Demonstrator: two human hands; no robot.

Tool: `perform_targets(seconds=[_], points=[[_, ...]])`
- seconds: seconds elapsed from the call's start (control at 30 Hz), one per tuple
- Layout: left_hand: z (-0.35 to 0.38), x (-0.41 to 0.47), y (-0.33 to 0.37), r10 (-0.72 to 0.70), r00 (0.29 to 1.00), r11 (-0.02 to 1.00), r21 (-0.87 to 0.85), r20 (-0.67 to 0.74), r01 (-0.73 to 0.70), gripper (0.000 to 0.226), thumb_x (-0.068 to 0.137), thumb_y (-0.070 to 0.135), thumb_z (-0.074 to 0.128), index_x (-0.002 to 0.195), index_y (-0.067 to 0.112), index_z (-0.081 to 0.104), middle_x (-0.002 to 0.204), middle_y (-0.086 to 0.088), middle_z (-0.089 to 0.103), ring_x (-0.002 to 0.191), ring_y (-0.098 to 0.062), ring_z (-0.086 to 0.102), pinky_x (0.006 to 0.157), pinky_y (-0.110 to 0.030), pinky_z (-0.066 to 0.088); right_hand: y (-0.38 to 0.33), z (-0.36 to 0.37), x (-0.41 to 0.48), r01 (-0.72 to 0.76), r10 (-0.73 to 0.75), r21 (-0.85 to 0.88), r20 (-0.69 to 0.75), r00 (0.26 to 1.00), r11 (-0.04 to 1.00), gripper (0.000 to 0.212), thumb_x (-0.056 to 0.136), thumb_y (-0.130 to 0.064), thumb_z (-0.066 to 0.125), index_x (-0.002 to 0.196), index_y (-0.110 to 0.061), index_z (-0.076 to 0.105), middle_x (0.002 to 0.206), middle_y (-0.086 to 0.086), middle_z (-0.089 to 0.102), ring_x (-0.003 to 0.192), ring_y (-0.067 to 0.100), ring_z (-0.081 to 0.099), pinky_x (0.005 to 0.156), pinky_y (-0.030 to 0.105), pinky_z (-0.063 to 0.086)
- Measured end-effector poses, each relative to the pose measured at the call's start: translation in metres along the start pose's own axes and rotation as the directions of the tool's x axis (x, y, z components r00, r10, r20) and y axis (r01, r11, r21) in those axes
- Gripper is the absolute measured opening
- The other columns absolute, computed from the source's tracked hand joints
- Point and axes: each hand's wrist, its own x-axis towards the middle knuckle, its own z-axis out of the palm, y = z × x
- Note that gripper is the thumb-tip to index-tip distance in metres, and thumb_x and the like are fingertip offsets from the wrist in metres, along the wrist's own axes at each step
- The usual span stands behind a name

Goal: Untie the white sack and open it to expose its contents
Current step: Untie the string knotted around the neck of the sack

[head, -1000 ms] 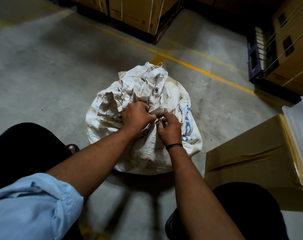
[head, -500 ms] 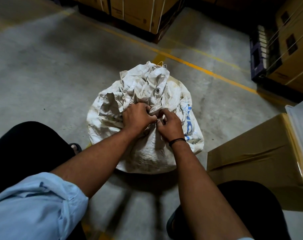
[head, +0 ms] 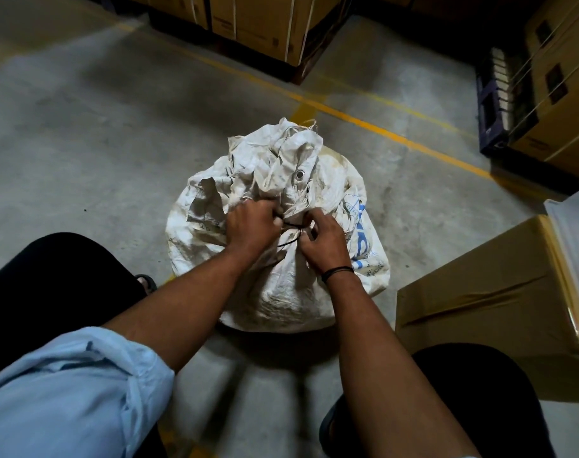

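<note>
**Item:** white sack (head: 281, 285), woven, soiled and creased, with blue print on its right side.

**Location:** standing on the concrete floor (head: 83, 143) at the centre of view, in front of the person's knees and near a brown cardboard box (head: 480, 292) to the right.

**Condition:** tied. The neck is gathered and bound by a dark cord (head: 289, 225). Loose top fabric is bunched above the binding, with one metal eyelet (head: 299, 175) showing. Contents not visible.

**Left hand** (head: 251, 226): fingers curled into the gathered neck on the left of the binding, gripping the fabric.

**Right hand** (head: 321, 241): fingers bent, tips pinching the cord on the right of the binding. There is a black band (head: 339, 270) on the wrist. The two hands sit close together across the knot.

**Surroundings:** a yellow floor line (head: 380, 130) runs behind the sack. Strapped cartons (head: 265, 24) stand at the far edge, with more cartons (head: 565, 104) at the far right. A rolled light-blue sleeve (head: 66, 391) covers the left arm.
</note>
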Motion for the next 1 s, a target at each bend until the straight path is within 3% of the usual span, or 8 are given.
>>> perform_targets(seconds=[0.13,0.2,0.33,0.5,0.63,0.73,0.87,1.0], points=[[0.002,0.005,-0.016,-0.07,0.997,0.997,-0.01,0.02,0.07,0.046,0.071,0.051,0.057,0.102,0.026,0.079,0.084,-0.009,0.075,0.083,-0.032,0.071,0.072,-0.037,0.059,0.002,0.003,-0.005,0.023,-0.022,0.031,-0.034,0.999,0.999,0.027,0.078,-0.009,0.061,0.101,-0.021,0.061,0.099,0.008,0.059,0.094,0.026,0.056,0.084,0.027,0.045],[0.0,0.002,-0.009,-0.064,0.998,0.995,-0.081,-0.009,0.064,0.045,0.069,0.054,0.055,0.097,0.028,0.079,0.08,-0.004,0.075,0.081,-0.03,0.072,0.072,-0.038,0.06,0.006,0.006,-0.011,0.058,-0.05,0.061,-0.124,0.991,0.996,0.025,0.082,-0.008,0.064,0.105,-0.019,0.065,0.101,0.01,0.058,0.093,0.021,0.055,0.085,0.013,0.039],[-0.002,-0.01,-0.011,0.03,0.998,0.975,-0.216,-0.063,-0.043,0.025,0.073,0.045,0.06,0.086,0.028,0.073,0.069,0.008,0.071,0.071,-0.017,0.07,0.066,-0.034,0.058,0.008,0.014,-0.022,0.124,-0.096,0.094,-0.264,0.96,0.988,0.023,0.084,-0.006,0.068,0.105,-0.013,0.073,0.092,0.007,0.054,0.084,0.013,0.052,0.081,0.003,0.034],[0.002,-0.016,-0.013,0.221,0.975,0.926,-0.31,-0.012,-0.214,0.01,0.078,0.035,0.071,0.084,0.028,0.068,0.074,0.01,0.069,0.068,-0.008,0.064,0.064,-0.033,0.056,0.006,0.011,-0.02,0.151,-0.11,0.144,-0.257,0.96,0.978,0.017,0.081,-0.012,0.073,0.098,-0.013,0.075,0.09,0.007,0.056,0.079,0.01,0.053,0.076,0.003,0.036],[0.006,-0.016,-0.016,0.252,0.966,0.901,-0.35,-0.058,-0.256,0.014,0.081,0.032,0.077,0.093,0.025,0.079,0.086,0.009,0.077,0.076,-0.005,0.069,0.069,-0.03,0.058,0.005,0.012,-0.017,0.043,0.036,0.25,-0.303,0.952,0.967,0.005,0.085,-0.016,0.073,0.088,-0.013,0.076,0.086,0.005,0.061,0.075,0.004,0.053,0.071,0.007,0.039],[0.005,-0.019,-0.012,0.219,0.973,0.909,-0.346,-0.071,-0.231,0.019,0.08,0.037,0.077,0.095,0.026,0.082,0.09,0.01,0.079,0.079,-0.005,0.072,0.07,-0.03,0.059,0.005,0.018,-0.011,-0.085,0.208,0.381,-0.293,0.933,0.921,0.007,0.087,-0.016,0.072,0.087,-0.011,0.076,0.086,0.005,0.066,0.078,0.009,0.06,0.072,0.018,0.044],[0.007,-0.024,-0.002,0.06,0.998,0.912,-0.407,0.001,-0.054,0.02,0.076,0.043,0.077,0.092,0.032,0.082,0.084,0.015,0.078,0.074,-0.001,0.071,0.069,-0.028,0.06,0.01,0.013,0.0,-0.327,0.424,0.512,-0.083,0.902,0.795,0.015,0.09,-0.021,0.07,0.092,-0.007,0.075,0.086,0.005,0.069,0.08,0.014,0.062,0.068,0.019,0.047],[0.004,-0.023,0.009,-0.019,0.996,0.914,-0.403,0.086,0.052,0.019,0.075,0.046,0.077,0.09,0.035,0.082,0.082,0.015,0.078,0.075,-0.005,0.071,0.067,-0.027,0.059,0.016,0.008,0.003,-0.369,0.433,0.508,-0.008,0.902,0.778,0.014,0.091,-0.021,0.068,0.091,-0.009,0.075,0.088,0.009,0.071,0.084,0.019,0.063,0.076,0.028,0.049]])
